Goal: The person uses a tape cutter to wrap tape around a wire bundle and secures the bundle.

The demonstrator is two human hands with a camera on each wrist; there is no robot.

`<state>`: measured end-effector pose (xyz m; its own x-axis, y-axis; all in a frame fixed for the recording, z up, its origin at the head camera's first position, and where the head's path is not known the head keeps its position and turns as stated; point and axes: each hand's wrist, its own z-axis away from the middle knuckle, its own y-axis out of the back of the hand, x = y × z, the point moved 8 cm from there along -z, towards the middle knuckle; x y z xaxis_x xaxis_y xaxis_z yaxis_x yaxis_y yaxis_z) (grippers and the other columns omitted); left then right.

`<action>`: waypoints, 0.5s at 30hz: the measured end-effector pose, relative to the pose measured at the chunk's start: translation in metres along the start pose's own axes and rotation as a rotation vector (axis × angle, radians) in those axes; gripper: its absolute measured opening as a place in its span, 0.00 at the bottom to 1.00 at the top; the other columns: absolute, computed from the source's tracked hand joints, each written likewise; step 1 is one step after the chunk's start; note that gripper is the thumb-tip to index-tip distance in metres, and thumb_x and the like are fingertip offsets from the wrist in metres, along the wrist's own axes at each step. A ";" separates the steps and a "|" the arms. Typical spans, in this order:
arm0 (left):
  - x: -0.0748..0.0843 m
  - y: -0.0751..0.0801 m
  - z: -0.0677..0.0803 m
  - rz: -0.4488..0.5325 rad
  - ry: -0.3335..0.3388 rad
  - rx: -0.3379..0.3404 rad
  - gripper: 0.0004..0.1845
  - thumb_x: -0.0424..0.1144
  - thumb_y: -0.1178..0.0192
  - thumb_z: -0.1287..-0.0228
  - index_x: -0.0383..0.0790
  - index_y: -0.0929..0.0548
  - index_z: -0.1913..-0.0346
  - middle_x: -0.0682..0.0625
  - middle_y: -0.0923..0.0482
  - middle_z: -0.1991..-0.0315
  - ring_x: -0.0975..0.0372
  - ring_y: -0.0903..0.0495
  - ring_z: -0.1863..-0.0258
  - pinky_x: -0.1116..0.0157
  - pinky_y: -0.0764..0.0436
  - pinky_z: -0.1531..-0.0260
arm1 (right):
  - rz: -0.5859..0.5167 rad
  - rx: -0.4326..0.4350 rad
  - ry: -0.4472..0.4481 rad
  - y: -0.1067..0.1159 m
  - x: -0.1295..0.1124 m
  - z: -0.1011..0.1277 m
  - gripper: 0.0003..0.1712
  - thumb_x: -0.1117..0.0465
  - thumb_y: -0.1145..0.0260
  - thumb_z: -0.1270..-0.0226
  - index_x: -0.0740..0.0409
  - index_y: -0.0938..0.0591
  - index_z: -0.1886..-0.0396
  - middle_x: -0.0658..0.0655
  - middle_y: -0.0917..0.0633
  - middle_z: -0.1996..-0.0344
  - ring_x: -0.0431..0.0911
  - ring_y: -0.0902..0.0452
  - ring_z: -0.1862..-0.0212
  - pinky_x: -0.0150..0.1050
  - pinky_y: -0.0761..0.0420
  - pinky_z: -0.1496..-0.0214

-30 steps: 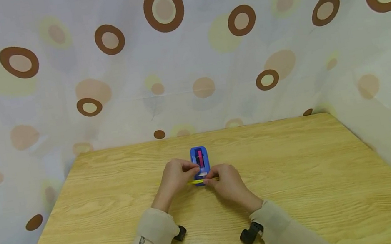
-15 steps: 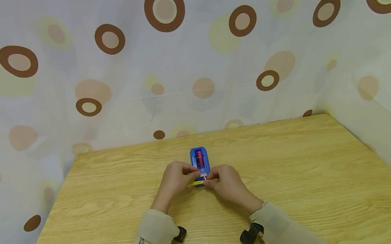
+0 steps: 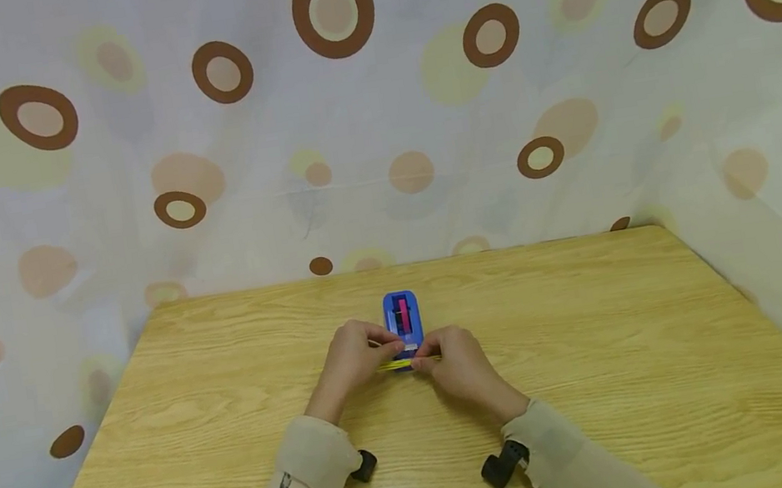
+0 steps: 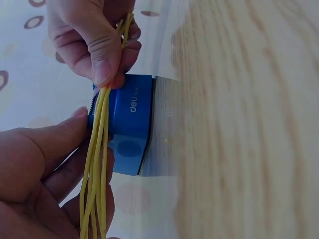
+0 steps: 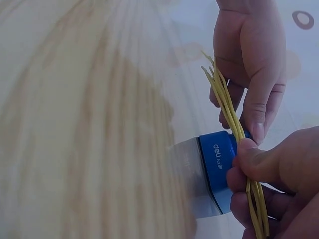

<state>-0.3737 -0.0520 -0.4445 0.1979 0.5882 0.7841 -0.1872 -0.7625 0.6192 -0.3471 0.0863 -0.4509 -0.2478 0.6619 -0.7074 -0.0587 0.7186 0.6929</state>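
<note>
A blue tape dispenser [image 3: 414,323] with a pink core stands on the table. My right hand [image 3: 457,360] pinches a bundle of thin yellow strands [image 4: 98,144] between thumb and fingers, crosswise at the dispenser's near end. The strands run free on both sides of that grip. Thumb and forefinger of my left hand [image 3: 358,358] come together at the dispenser's cutting edge, seemingly pinching the tape's end; the clear tape itself can hardly be made out. In the right wrist view, the left thumb lies close above the bundle and the right thumb presses on it.
The wood-grain table [image 3: 606,364] spreads out around both hands. Behind it and at the sides hangs a pale cloth [image 3: 432,212] with brown rings. Black bands [image 3: 505,463] are worn at both wrists, by the rolled sleeves.
My left fingertips have come slightly nearer to the bundle along the dispenser. The right hand keeps its pinch on the yellow strands. The head view has shifted slightly.
</note>
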 end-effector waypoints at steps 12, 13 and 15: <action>0.001 0.000 0.001 0.016 -0.002 -0.008 0.03 0.41 0.35 0.46 0.49 0.13 0.72 0.58 0.20 0.72 0.65 0.22 0.72 0.68 0.23 0.72 | -0.010 -0.008 -0.003 0.000 0.000 -0.002 0.11 0.62 0.30 0.47 0.52 0.21 0.85 0.45 0.22 0.82 0.42 0.30 0.73 0.38 0.29 0.67; 0.001 0.000 0.001 0.016 -0.004 -0.009 0.03 0.41 0.35 0.45 0.49 0.13 0.72 0.58 0.20 0.72 0.65 0.22 0.72 0.68 0.23 0.72 | -0.009 -0.005 -0.005 0.000 0.000 -0.002 0.11 0.62 0.29 0.48 0.52 0.21 0.86 0.45 0.22 0.82 0.42 0.30 0.73 0.38 0.29 0.68; 0.001 0.000 0.001 0.014 -0.009 -0.008 0.03 0.41 0.35 0.45 0.48 0.13 0.72 0.58 0.20 0.72 0.66 0.22 0.72 0.68 0.23 0.72 | -0.007 -0.005 -0.006 -0.001 0.000 -0.002 0.12 0.62 0.29 0.48 0.52 0.21 0.86 0.45 0.23 0.82 0.42 0.30 0.73 0.38 0.29 0.68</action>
<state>-0.3725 -0.0515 -0.4434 0.2036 0.5753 0.7922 -0.1976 -0.7684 0.6088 -0.3491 0.0856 -0.4512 -0.2421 0.6579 -0.7131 -0.0653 0.7223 0.6885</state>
